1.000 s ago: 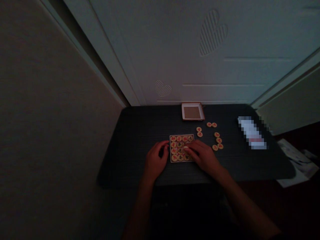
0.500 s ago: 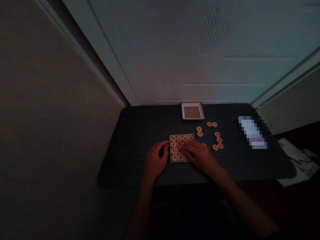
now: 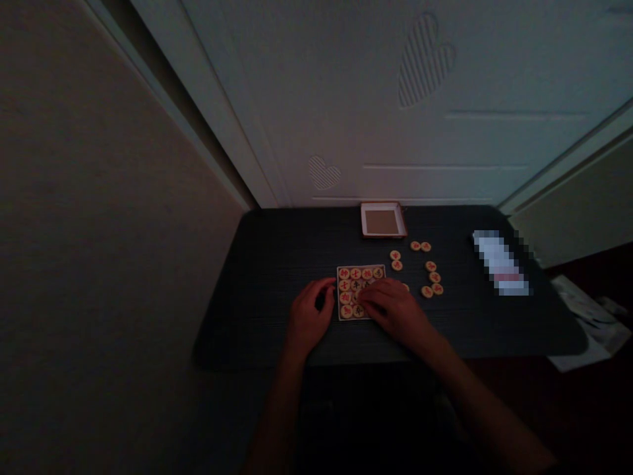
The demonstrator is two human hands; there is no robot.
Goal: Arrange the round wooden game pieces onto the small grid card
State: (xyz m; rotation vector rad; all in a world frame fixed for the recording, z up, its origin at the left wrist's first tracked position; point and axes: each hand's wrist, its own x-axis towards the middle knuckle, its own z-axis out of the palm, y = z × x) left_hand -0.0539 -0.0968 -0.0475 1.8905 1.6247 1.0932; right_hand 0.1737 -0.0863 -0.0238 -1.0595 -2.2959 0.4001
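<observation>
A shallow white-edged box [image 3: 338, 293] holds rows of round wooden Chinese chess pieces [image 3: 345, 273] marked in red or black. By its left edge is my left hand [image 3: 309, 311], its fingers curved and apart from the thumb with nothing between them. My right hand [image 3: 398, 309] reaches over the right half of the box. Its fingertips are pinched on a Chinese chess piece [image 3: 358, 297] among the middle rows. That hand hides the pieces at the lower right of the box.
Several loose pieces [image 3: 436, 278] lie right of the box on the dark table [image 3: 277, 254]. An open box lid [image 3: 384, 236] rests at the back, near a white door [image 3: 277, 99]. Towards the right lies a blurred-out flat object [image 3: 499, 262].
My right fingertips have shifted slightly within the middle rows of the box. The left hand stays by the box edge, and the whole view has drifted a little.
</observation>
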